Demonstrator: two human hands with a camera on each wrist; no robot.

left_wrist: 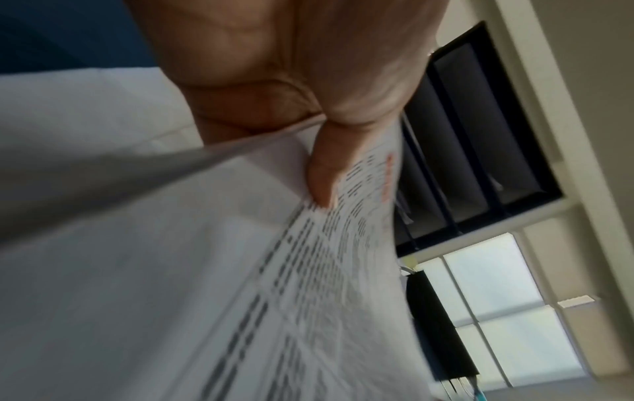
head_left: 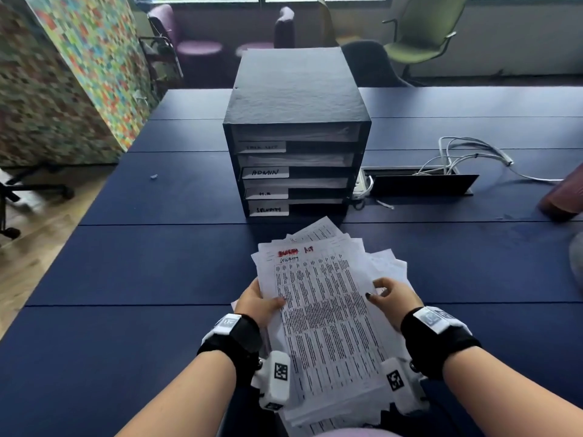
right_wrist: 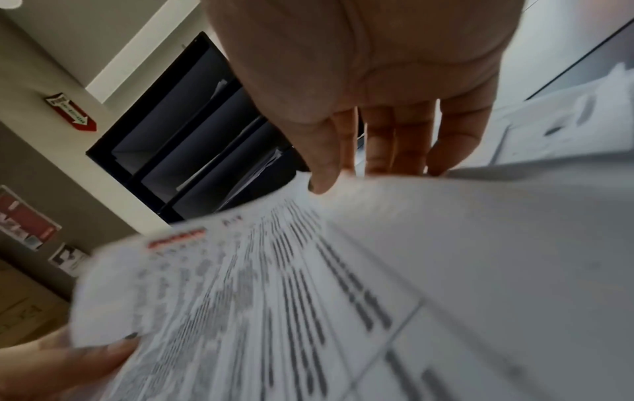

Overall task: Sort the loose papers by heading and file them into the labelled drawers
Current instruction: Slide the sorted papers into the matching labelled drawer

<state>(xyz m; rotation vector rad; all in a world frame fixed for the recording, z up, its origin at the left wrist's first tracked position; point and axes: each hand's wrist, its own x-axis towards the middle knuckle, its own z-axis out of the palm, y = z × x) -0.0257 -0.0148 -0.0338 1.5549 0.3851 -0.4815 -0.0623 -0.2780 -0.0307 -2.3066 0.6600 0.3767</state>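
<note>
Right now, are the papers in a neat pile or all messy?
Messy. The papers are fanned out, with corners poking past each other at the top and right. The left hand and right hand hold them above the table.

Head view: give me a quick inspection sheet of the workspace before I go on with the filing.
Surface: dark blue table, built from joined panels.
Job's things: black drawer unit with four labelled drawers; one label reads ADMIN, the others are hard to read. Stack of papers held above the table; the top sheet has a red heading.
Clutter: a small pale scrap on the table left of the unit.
Grippers: left hand and right hand both grip the stack by its sides.
Cables: white cables coming out of an open cable hatch right of the unit.
Surroundings: green chair, purple seats, colourful panel.
</note>
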